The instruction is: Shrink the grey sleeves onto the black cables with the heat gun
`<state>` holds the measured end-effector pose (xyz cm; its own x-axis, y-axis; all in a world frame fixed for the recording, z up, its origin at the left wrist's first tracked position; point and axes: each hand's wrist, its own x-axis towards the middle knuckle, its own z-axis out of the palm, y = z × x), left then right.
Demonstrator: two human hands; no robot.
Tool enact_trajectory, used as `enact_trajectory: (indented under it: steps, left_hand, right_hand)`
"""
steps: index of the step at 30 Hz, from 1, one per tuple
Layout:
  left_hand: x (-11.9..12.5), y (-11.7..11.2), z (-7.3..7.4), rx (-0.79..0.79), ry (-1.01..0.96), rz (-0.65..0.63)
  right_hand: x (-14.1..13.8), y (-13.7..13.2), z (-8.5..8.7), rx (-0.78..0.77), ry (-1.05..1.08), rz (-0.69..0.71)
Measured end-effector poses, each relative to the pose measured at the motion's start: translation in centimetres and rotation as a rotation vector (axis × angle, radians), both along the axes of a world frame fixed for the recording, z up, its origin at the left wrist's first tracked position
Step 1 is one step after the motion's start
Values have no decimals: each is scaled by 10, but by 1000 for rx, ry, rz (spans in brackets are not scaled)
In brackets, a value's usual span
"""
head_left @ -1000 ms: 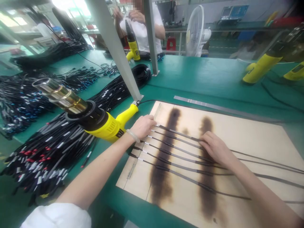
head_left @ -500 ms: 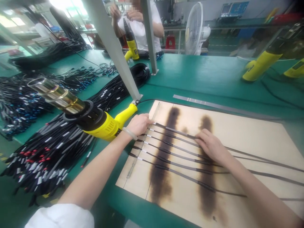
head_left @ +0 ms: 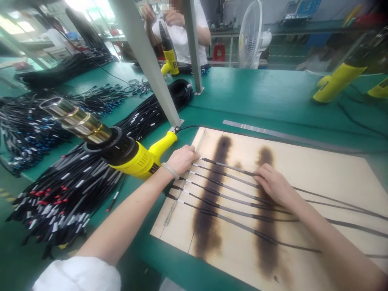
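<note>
Your left hand [head_left: 182, 159] sits at the left ends of the cables [head_left: 230, 202], fingers curled loosely over their tips at the left edge of the wooden board [head_left: 318, 161]; whether it pinches any one end, I cannot tell. Your right hand [head_left: 274, 185] lies flat and open, palm down, pressing across the cables at the right scorch mark [head_left: 266, 218]. The cables run side by side from left to right over the board, crossing both dark burn stripes, the left scorch mark [head_left: 209, 218] too. Just left of your left wrist stands the yellow heat gun [head_left: 121, 151], its brass nozzle pointing up and away to the far left, handle toward the board. Left of it a heap of black cable bundles [head_left: 60, 194] covers the green table [head_left: 257, 97]. A metal strip [head_left: 273, 133] lies just beyond the board. At the far side a person in a white shirt [head_left: 182, 36] stands by another yellow heat gun [head_left: 169, 60], and a white fan [head_left: 251, 34] stands to the right of them.
</note>
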<state>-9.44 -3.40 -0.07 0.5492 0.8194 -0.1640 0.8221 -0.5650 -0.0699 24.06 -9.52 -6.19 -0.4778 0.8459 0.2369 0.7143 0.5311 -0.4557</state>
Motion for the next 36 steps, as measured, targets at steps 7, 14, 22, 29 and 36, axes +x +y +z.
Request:
enact_trajectory:
  steps: [7, 14, 22, 29, 36]
  left_hand:
    - [-1, -10, 0, 14, -67, 5]
    - [0, -13, -2, 34, -98, 21]
    - [-11, -21, -18, 93, -241, 59]
    - [-20, -48, -34, -49, -677, 323]
    - [-26, -52, -31, -280, -951, 600]
  right_hand:
    - [28, -9, -7, 38, -21, -21]
    - [35, -13, -7, 19, -11, -53]
    - [37, -14, -6, -19, 10, -54]
    - [39, -14, -9, -11, 37, -49]
    - [41, -12, -13, -34, 35, -45]
